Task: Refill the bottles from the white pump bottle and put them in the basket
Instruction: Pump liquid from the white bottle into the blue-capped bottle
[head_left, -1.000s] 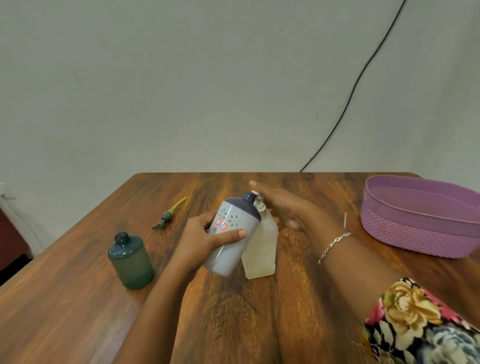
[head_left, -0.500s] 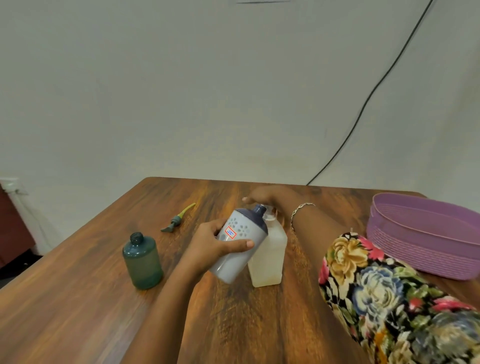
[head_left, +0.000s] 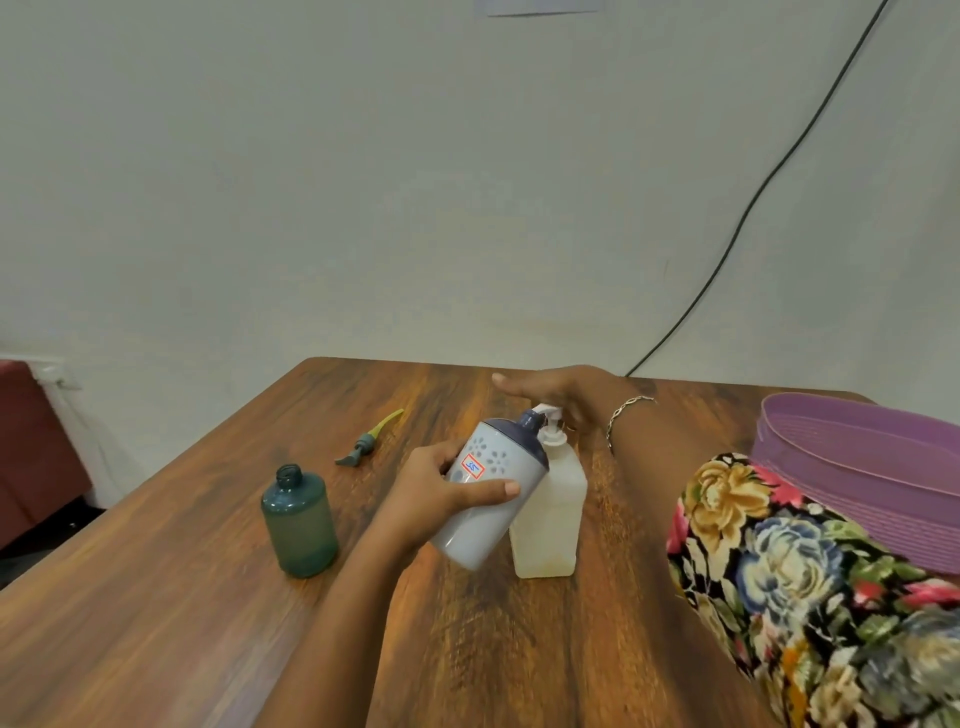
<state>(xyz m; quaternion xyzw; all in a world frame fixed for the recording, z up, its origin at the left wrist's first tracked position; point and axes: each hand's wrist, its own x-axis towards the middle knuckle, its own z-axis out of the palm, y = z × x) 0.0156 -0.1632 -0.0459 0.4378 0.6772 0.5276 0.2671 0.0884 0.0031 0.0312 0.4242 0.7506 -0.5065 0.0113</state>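
Two hands at work on a wooden table (head_left: 208, 597): nearest, the left hand (head_left: 441, 499) has fingers and thumb wrapped around a pale grey bottle (head_left: 485, 499) with a dark top, tilted so its neck meets the spout of the upright white pump bottle (head_left: 548, 514), which it touches. Just beyond, the right hand (head_left: 566, 395) lies flat and spread on the pump head, grasping nothing. Left, an uncapped green bottle (head_left: 300, 522) stands apart, a loose pump (head_left: 366, 441) behind it; a purple basket (head_left: 857, 457) sits far right.
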